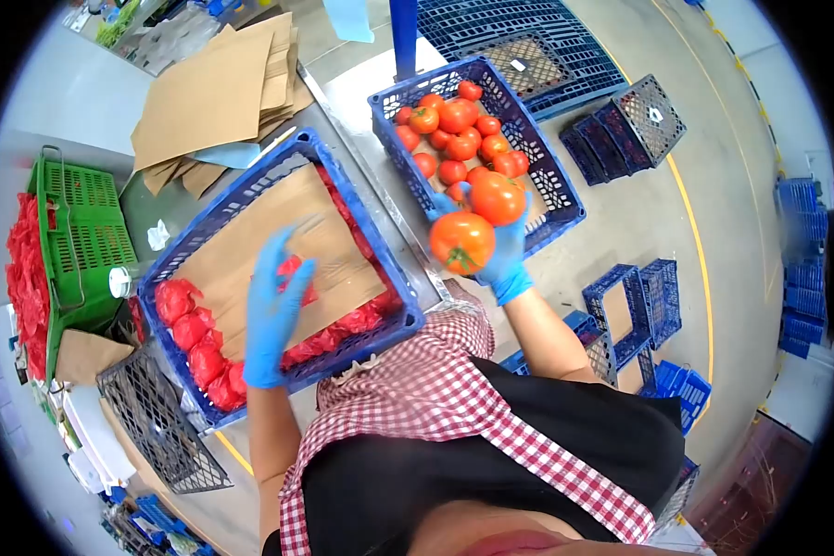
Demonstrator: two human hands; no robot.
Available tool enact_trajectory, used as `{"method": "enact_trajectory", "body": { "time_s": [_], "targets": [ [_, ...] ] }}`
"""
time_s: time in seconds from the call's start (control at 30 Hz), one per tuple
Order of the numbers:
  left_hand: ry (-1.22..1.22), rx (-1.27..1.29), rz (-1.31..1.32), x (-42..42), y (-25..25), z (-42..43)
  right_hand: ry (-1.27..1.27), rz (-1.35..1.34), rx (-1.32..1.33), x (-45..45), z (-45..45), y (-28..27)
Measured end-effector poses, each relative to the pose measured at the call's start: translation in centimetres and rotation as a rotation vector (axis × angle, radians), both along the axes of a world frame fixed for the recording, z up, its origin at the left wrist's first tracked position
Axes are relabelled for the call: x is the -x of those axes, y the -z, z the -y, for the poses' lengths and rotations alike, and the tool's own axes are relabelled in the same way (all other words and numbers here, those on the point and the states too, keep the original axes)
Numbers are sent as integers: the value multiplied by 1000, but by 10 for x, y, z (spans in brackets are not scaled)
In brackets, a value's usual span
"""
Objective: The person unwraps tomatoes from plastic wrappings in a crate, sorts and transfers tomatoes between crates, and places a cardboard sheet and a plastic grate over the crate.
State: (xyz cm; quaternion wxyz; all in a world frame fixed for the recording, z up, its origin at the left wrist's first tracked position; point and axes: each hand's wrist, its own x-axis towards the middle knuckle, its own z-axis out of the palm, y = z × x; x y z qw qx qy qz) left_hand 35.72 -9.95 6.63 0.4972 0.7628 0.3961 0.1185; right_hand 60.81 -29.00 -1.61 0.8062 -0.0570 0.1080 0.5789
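Note:
My left hand (273,315), in a blue glove, is over a cardboard-lined blue crate (408,320). Its fingers are apart, with a small piece of red wrapping (290,267) showing between them, partly hidden by the hand. Red-wrapped bundles (191,330) line the crate's left side, and more red wrapping (347,322) runs along its near and right edges. Two large tomatoes (461,243) rest in my gloved right hand (507,252), at the near edge of a second blue crate (561,195). Several loose tomatoes (458,116) lie inside that crate.
A green crate (88,232) with red wrapping (28,287) stands at the left. Stacked cardboard sheets (204,88) lie behind the lined crate. A blue post (403,37) rises behind the tomato crate. Black crates (635,125) and blue crates (658,301) are on the floor at the right.

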Motion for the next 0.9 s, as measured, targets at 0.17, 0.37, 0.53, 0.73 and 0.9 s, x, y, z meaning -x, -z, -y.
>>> {"method": "enact_trajectory", "body": {
  "time_s": [0.17,0.37,0.53,0.73,0.9],
  "targets": [
    [-120,-356,-1002,132,77,-2,210,-81,301,-84,71,109],
    [-71,-339,-984,195,81,11,76,79,1027,-103,93,145],
    [-120,-373,-759,240,84,-4,36,360,916,-115,91,213],
    [-285,-280,-445,193,116,-9,221,1392,734,35,-69,-16],
    [-528,147,287,120,108,-11,-190,2268,139,154,-176,-56]
  ]
}}
